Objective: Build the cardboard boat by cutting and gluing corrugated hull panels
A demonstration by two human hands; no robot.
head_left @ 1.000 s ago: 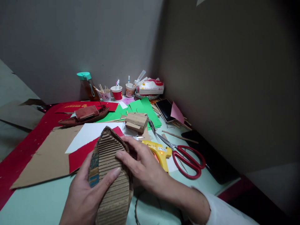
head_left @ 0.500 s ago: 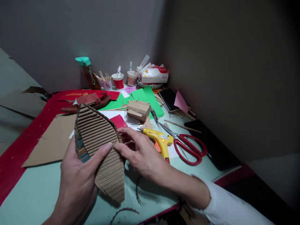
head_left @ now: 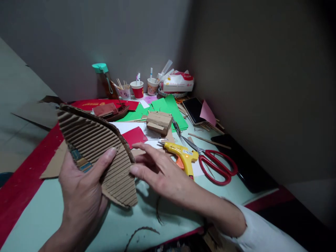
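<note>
Head camera looks forward and down, close over the table [head_left: 47,213].

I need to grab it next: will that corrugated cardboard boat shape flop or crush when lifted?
The corrugated cardboard piece probably stays fairly stiff: the left hand holds it up by one end and it keeps its curve. It looks light, held in one hand. The exposed ridges may dent under hard pinching.
</note>
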